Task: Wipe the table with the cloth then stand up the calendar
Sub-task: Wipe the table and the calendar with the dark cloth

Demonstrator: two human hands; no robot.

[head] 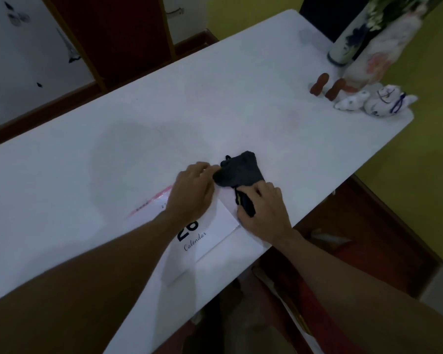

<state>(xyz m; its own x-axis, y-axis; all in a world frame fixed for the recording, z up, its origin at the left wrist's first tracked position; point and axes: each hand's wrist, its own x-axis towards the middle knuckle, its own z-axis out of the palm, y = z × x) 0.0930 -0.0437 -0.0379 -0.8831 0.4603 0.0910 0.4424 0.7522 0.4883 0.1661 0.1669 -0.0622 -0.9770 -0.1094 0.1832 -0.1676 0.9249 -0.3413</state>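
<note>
A dark grey cloth [238,169] lies bunched on the white table [164,118], near its front edge. My left hand [193,190] pinches the cloth's left edge with its fingertips. My right hand [262,208] grips the cloth's lower end, a dark strip with a small tag. The white calendar [215,226] lies flat on the table under my left wrist; a large black number and the word "Calendar" show on it, and a pink edge peeks out at its left.
At the table's far right end stand a tall blue-and-white vase [348,42], a wrapped bouquet [379,57], two brown figurines [327,85] and small white ceramic animals [374,100]. A dark cabinet [113,34] stands beyond the far edge. Boxes sit on the floor at right.
</note>
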